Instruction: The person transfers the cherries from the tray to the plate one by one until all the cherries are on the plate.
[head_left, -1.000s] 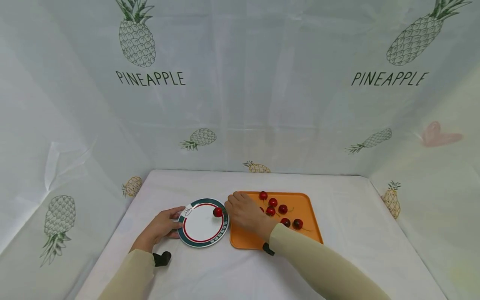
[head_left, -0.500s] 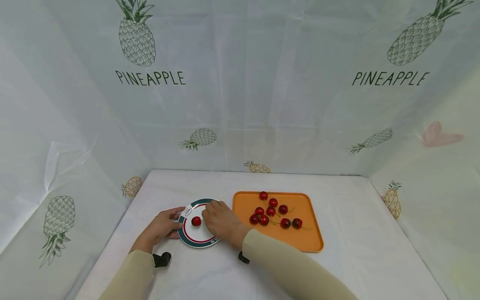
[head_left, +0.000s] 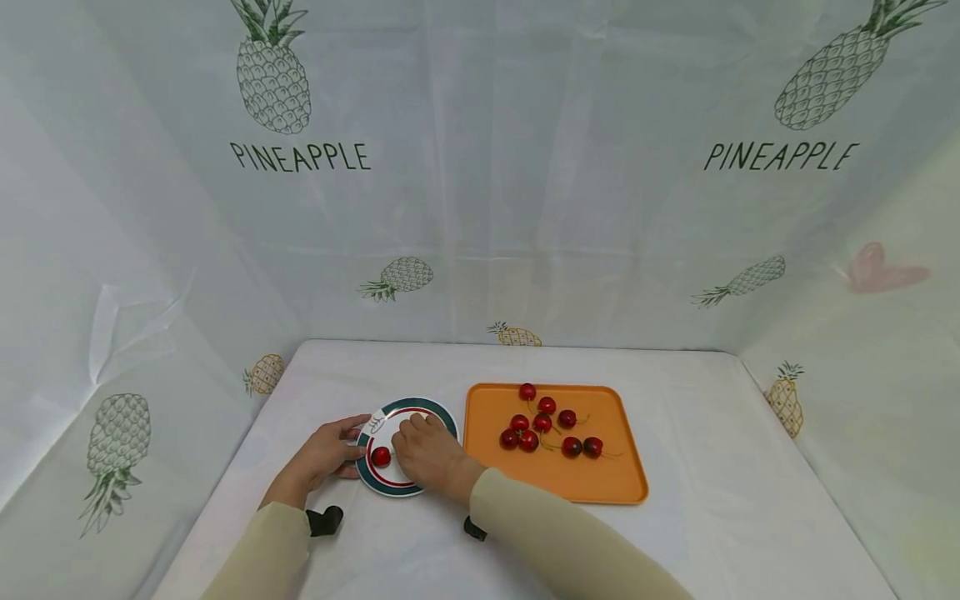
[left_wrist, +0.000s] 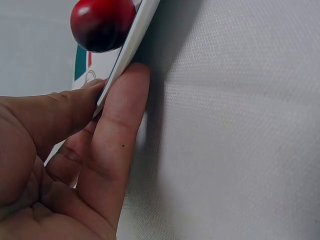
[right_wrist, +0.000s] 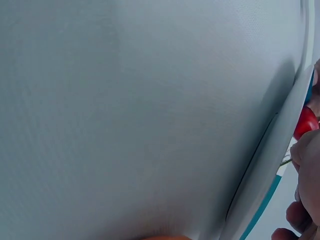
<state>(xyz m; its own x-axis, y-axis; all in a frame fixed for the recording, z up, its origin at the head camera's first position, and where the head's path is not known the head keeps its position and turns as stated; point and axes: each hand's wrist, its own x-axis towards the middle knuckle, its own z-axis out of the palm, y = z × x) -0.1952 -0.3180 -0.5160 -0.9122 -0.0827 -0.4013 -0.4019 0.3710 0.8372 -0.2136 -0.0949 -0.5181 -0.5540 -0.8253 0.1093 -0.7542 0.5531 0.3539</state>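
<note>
A white plate (head_left: 393, 489) with a dark green rim and a red ring lies on the table, left of the middle. My left hand (head_left: 326, 452) holds its left edge; in the left wrist view the thumb (left_wrist: 65, 112) is on top and fingers are beneath. One dark red cherry (head_left: 381, 457) is at the plate's left inner side, close to the left fingertips. Over the plate, my right hand (head_left: 433, 454) has its fingertips at the cherry's stem side and pinches it there. The right wrist view catches the cherry (right_wrist: 306, 122) and a bit of green stem (right_wrist: 286, 162) beside those fingers.
An orange tray (head_left: 611, 477) sits right of the plate. Several cherries with stems lie on it, among them a cherry (head_left: 527, 392) by its back edge. White cloth (head_left: 712, 467) covers the table, and a pineapple-print curtain (head_left: 525, 208) surrounds it.
From the tray's left edge, my right hand has moved left over the plate, bringing the cherry to the plate's left inner side. My left hand has stayed at the rim.
</note>
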